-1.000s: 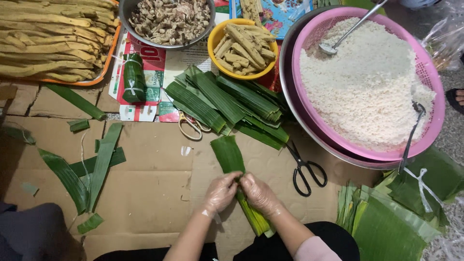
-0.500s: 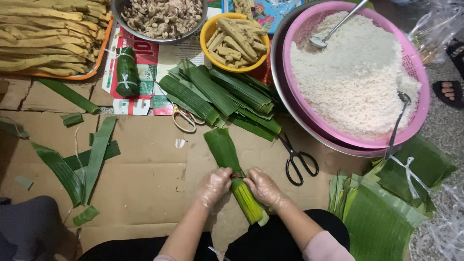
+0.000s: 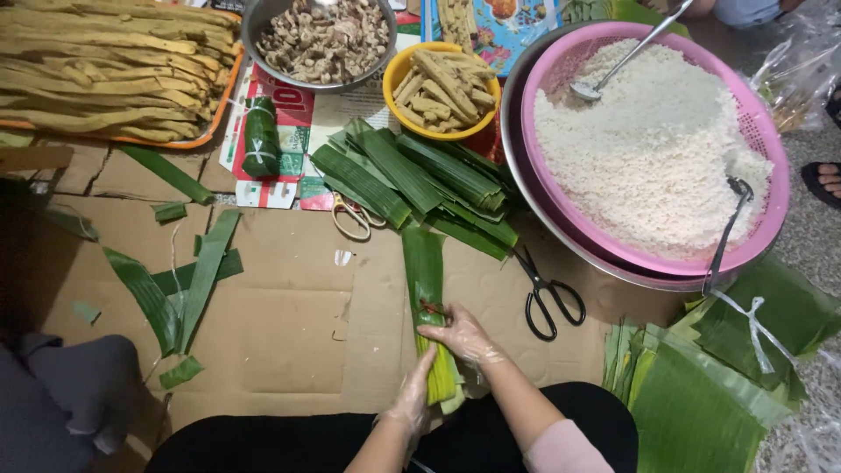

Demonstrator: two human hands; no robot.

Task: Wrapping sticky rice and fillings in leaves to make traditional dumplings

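1. I count two hands at work, the left hand (image 3: pixel 412 405) and the right hand (image 3: pixel 462 335), both in thin clear gloves.
2. I see one long rolled leaf bundle (image 3: pixel 427 298) under them.
3. There are two pairs of scissors: one black pair (image 3: pixel 545 296) and one pale pair (image 3: pixel 353 215).
4. There is one pink basket of white rice (image 3: pixel 653 149), with two spoons in it.
5. I count one metal bowl of chopped filling (image 3: pixel 320 39) and one yellow bowl of pale strips (image 3: pixel 442 88).
6. One orange tray of long yellow strips (image 3: pixel 105 70).
7. One finished wrapped green parcel (image 3: pixel 260 137).
8. The stacked leaves are too many for me to count.
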